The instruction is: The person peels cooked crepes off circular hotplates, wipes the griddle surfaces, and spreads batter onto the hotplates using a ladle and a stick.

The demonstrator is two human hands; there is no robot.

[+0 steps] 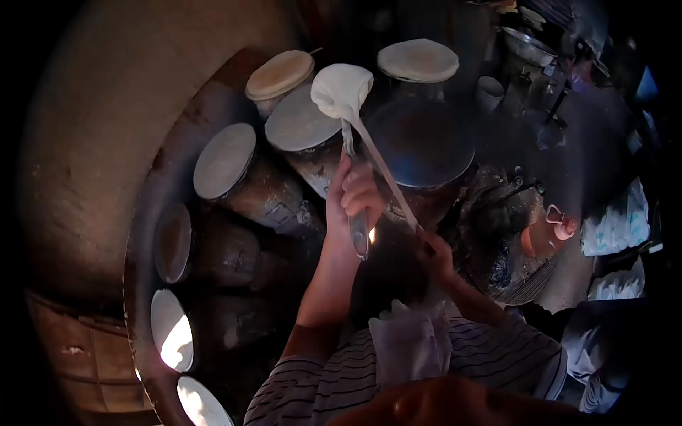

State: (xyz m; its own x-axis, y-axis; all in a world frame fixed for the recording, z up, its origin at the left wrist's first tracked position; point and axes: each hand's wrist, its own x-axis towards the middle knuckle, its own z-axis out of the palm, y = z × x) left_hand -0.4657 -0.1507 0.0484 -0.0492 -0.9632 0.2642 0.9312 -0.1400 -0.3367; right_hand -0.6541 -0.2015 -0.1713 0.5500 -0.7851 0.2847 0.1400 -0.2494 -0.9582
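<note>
My left hand (pixel 357 190) is closed around the metal handle of a slim tool (pixel 359 238), whose head is hidden behind white dough. The soft, wet-looking dough lump (pixel 341 89) hangs at the tool's upper end, above the round griddles. From the lump a long, thin, pale strip (pixel 387 177) slants down to my right hand (pixel 435 254). That hand is closed around the strip's lower end. I cannot tell if the strip is a stick or stretched dough. Beyond my hands lies a dark round griddle (pixel 420 145), and left of it a pale-coated one (pixel 302 121).
Several drum-shaped stoves stand in an arc, one with a pale round top (pixel 225 161). A white disc (pixel 418 60) and a tan disc (pixel 280 74) sit at the back. To the right are a pinkish bottle (pixel 543 238), white plastic bags (pixel 616 220) and a metal bowl (pixel 528 46).
</note>
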